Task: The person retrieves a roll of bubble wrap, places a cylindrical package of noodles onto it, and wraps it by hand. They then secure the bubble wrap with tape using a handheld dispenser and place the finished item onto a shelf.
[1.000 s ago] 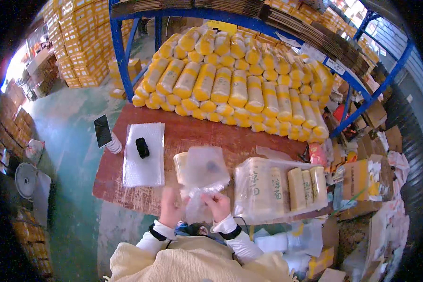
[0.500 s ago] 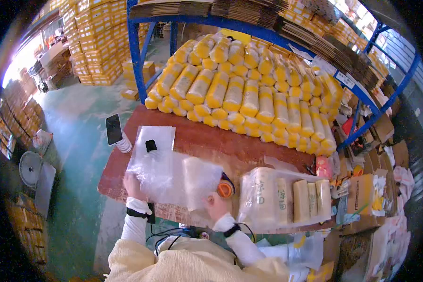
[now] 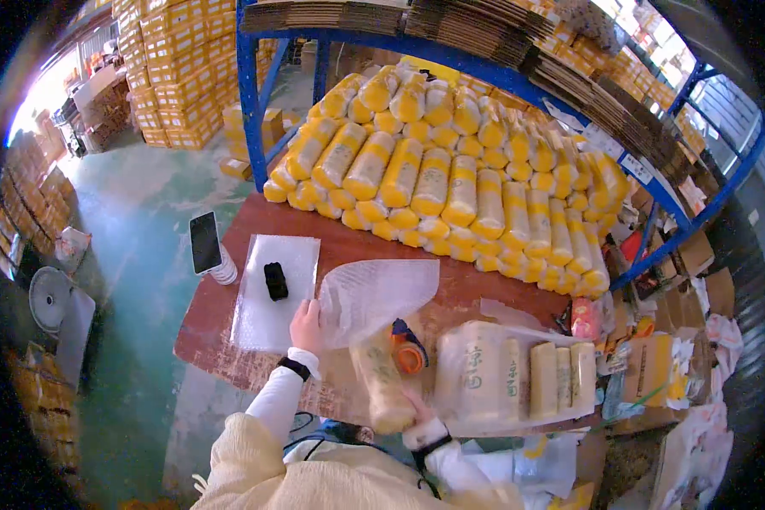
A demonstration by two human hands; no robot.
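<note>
My left hand (image 3: 306, 326) is closed on the lower left edge of a clear bubble wrap sheet (image 3: 378, 293), which rises and curls to the right above the table. My right hand (image 3: 418, 411) grips the near end of a cream, paper-wrapped noodle pack (image 3: 376, 382) with green lettering. The pack lies tilted near the table's front edge, its far end touching or just under the sheet. Just right of the pack sits an orange and dark blue tape dispenser (image 3: 410, 350). Left of my left hand, a stack of bubble wrap sheets (image 3: 268, 327) lies flat with a small black object (image 3: 275, 281) on top.
More noodle packs (image 3: 552, 374) lie in a clear plastic bag at the right. Wrapped, yellow-banded rolls (image 3: 433, 183) are piled along the back under a blue rack (image 3: 246, 102). A phone (image 3: 205, 242) stands at the red table's (image 3: 208, 327) left edge.
The bubble wrap sheet was lifted off the stack and moved right. My left hand shifted right with it. My right hand moved down and now holds a noodle pack.
</note>
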